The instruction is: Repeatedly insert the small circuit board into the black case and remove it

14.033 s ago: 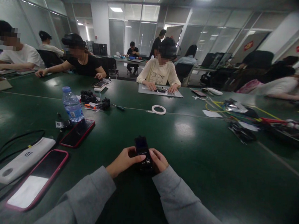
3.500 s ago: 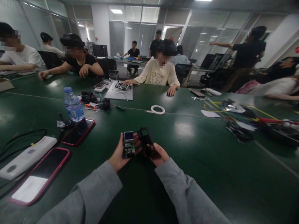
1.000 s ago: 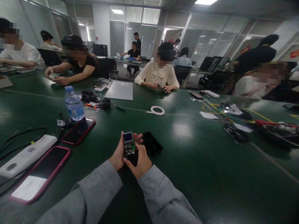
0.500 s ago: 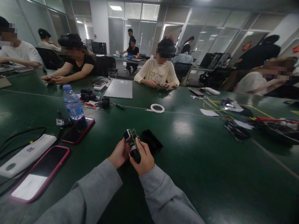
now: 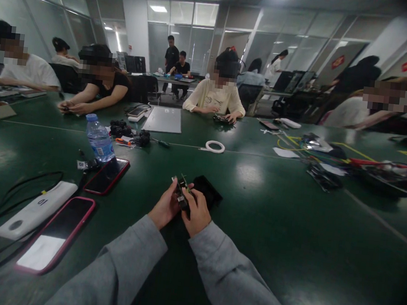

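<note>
Between my hands, above the green table, is a small circuit board with dark and metallic parts on it. My left hand is closed around its left side. From the right, my right hand grips the same board, thumb and fingers bent over its edge. Fingers cover much of the board, so its finer parts cannot be made out. Just behind my right hand lies a black open plastic housing, partly hidden by the fingers.
To my left are a pink-cased phone, a white power bank with black cables, a red-edged phone and a water bottle. A white ring lies ahead. Tangled cables lie right. A person works opposite.
The circuit board has been turned in my hands, so its green face shows less and its edge more. My right fingers have shifted over it. The housing stays put.
</note>
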Demonstrator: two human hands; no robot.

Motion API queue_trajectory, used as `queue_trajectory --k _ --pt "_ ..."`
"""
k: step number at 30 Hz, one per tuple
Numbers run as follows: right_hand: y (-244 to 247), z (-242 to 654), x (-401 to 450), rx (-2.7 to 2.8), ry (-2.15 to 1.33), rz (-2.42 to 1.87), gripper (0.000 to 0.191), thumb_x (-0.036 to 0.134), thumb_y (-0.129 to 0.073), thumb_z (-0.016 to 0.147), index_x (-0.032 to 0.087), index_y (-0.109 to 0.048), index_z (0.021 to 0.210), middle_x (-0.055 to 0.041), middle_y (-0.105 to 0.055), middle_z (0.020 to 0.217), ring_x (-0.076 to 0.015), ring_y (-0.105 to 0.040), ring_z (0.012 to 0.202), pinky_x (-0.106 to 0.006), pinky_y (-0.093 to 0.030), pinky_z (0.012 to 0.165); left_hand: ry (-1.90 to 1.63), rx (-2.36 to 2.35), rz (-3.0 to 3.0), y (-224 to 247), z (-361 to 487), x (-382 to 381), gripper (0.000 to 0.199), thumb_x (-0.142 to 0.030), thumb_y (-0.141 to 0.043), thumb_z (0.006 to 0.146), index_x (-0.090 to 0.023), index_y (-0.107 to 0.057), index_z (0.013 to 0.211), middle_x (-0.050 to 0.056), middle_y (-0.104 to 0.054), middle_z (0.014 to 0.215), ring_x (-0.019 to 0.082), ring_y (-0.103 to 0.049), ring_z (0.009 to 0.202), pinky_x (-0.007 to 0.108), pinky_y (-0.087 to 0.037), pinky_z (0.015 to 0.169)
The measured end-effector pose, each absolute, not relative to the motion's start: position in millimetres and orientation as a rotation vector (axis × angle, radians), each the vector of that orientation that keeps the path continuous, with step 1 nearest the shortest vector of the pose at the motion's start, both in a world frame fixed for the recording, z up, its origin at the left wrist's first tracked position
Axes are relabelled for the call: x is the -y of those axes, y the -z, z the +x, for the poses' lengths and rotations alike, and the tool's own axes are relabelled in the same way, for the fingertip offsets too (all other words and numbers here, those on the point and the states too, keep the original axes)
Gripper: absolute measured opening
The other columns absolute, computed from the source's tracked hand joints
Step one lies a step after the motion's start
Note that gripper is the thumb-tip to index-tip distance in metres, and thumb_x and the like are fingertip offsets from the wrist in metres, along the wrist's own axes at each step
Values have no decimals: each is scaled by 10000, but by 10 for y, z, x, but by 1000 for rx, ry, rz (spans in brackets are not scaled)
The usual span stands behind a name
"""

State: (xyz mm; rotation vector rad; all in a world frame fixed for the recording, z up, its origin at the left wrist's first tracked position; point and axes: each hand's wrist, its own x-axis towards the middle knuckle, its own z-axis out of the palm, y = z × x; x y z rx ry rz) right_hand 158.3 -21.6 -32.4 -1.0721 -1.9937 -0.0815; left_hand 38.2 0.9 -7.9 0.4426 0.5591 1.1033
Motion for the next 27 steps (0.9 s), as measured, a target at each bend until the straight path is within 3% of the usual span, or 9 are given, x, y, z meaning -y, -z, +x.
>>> queue_trajectory --k 6,12,18,23,27 --pt "296 1541 239 1972 -21 -1036 632 76 -521 669 143 -388 1283 -145 -383 1190 -277 -403 1103 -448 -410 931 -1141 -557 402 35 380 -14 421 -470 -531 803 -156 -565 1081 100 -625 1115 200 -607 964 334 -466 862" --pt "275 1530 267 1824 -241 -1005 580 263 -594 741 129 -359 1253 -156 -406 1191 -273 -413 1123 -457 -401 939 -1105 -624 429 -31 379 16 490 -497 -527 795 -179 -531 1167 105 -607 1150 215 -597 990 354 -462 869" --pt "437 1593 162 1503 -843 -1065 506 367 -569 814 149 -372 1226 -135 -514 1121 -219 -545 982 -379 -478 823 -1165 -580 585 13 401 39 413 -444 -538 809 -215 -537 1153 82 -531 1268 201 -565 1037 336 -454 870" --pt "442 1681 57 1149 -1368 -830 490 365 -711 707 167 -509 1106 -79 -554 1115 -196 -524 1049 -335 -410 945 -1175 -615 725 17 413 41 408 -438 -546 805 -194 -558 1132 105 -566 1210 199 -563 1024 325 -449 853" --pt "386 1809 6 1027 -1608 -765 489 429 -697 705 137 -531 1060 -93 -607 977 -199 -603 852 -331 -515 725 -1168 -624 793 50 433 12 437 -483 -535 794 -159 -579 1085 110 -621 1069 185 -602 893 305 -470 765"
